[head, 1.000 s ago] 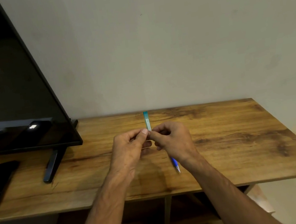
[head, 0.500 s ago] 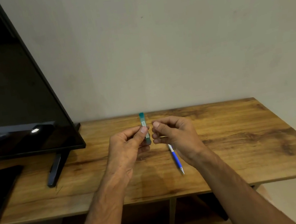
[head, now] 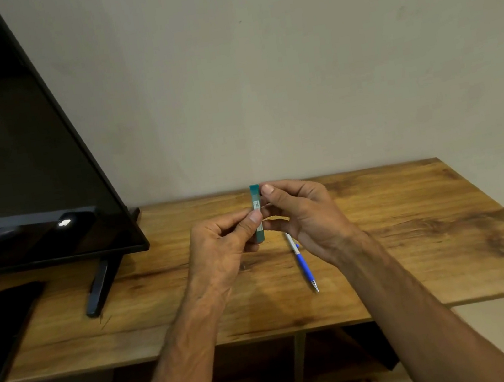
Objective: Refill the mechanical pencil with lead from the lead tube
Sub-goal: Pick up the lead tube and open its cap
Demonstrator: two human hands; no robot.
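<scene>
L hand (head: 220, 248): thumb + fingers pinch lead tube (head: 257, 213), held upright above table (head: 413, 215)
R hand (head: 307, 215): thumb tip at tube top, fingers curled; real grip cannot tell
Pencil (head: 303, 262): lies on table, back end under R hand, tip toward the person

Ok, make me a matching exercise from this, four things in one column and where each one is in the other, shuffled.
Things:
1 lead tube
2 mechanical pencil
3 phone
4 television

Places:
A lying flat at the table's left end
B held upright in the left hand
C standing on its foot, left side
D lying on the table, partly hidden by the right hand

Pairs: 1-B, 2-D, 3-A, 4-C
</scene>
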